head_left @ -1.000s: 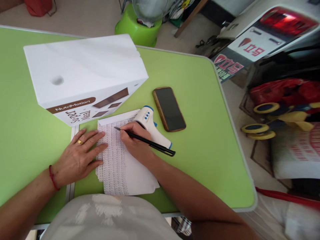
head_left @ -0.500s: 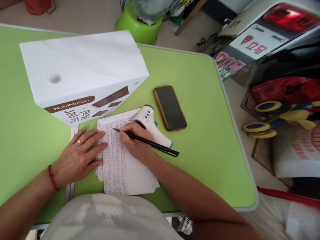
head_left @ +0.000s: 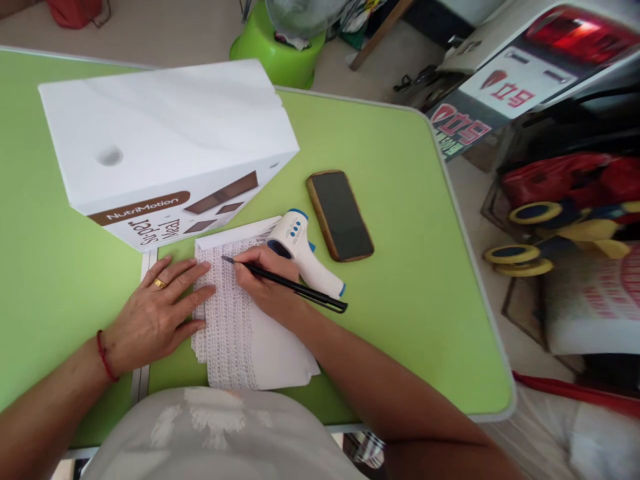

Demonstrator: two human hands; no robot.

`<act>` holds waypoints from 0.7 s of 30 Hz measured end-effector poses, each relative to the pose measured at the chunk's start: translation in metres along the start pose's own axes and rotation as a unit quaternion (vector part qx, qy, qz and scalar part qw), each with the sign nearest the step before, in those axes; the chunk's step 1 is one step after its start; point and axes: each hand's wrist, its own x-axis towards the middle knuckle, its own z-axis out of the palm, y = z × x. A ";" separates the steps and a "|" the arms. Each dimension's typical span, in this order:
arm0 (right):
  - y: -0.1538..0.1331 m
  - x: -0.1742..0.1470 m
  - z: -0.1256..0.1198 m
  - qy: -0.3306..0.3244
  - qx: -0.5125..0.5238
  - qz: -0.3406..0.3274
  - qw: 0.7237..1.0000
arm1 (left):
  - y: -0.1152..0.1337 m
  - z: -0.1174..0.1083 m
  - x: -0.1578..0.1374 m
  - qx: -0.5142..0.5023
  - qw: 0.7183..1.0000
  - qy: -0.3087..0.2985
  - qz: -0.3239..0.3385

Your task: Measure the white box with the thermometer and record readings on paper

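Note:
My right hand is closed around a black pen, its tip at the upper part of a sheet of paper. Rows of small handwriting cover the sheet's left part; its right part is blank. Other sheets lie beneath it. My left hand lies flat with fingers spread, fingertips on the paper's left edge. It wears a gold ring, with a red cord at the wrist. A white and blue infrared thermometer lies just beyond my right hand, which hides part of it.
A large white box stands at the back left of the green table. A phone in a brown case lies right of the thermometer. Beyond the table are a green stool and a white vehicle with a red light.
My right hand and the pen have shifted slightly left, and the pen's rear end has swung left. My left hand, the paper and the thermometer stay in place.

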 end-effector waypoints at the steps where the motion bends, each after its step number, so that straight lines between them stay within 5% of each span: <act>1: 0.001 0.000 0.001 0.003 -0.001 -0.003 1.000 | 0.000 0.000 0.000 0.001 1.000 -0.001 -0.001; 21: 0.002 -0.002 0.006 0.061 0.016 0.006 0.998 | 0.000 0.000 0.000 -0.001 1.000 0.000 0.000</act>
